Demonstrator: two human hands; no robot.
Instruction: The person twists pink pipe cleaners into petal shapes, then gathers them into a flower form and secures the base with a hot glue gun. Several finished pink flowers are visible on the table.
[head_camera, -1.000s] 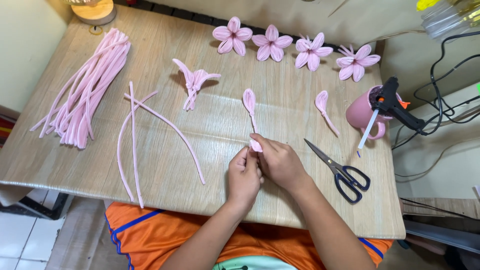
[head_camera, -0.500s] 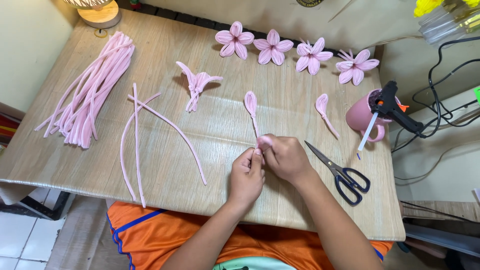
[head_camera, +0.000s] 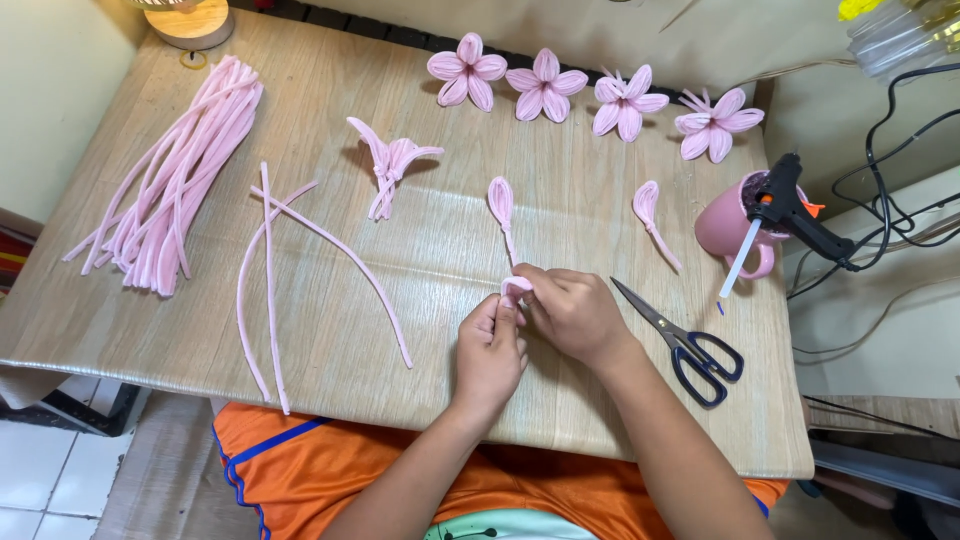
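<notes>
Pink pipe cleaner piece (head_camera: 515, 288) is being held between both hands above the near middle of the tabletop (head_camera: 600, 400).

Fingers of the left hand (head_camera: 490, 350) and the right hand (head_camera: 570, 310) are pinching closed around this curled piece, and the two hands are touching each other. Four finished pink flowers (head_camera: 545, 85) are lying in a row at the far edge. Two single petals (head_camera: 500, 203) are resting beyond the hands, and one half-made bunch (head_camera: 390, 165) is lying to their left. One thick bundle of straight stems (head_camera: 170, 180) is sitting at the left, with three loose stems (head_camera: 270, 270) beside it. One pair of scissors (head_camera: 690, 345) is lying just right of the right hand, and one glue gun (head_camera: 790, 210) is standing in one pink mug (head_camera: 725, 225).
</notes>
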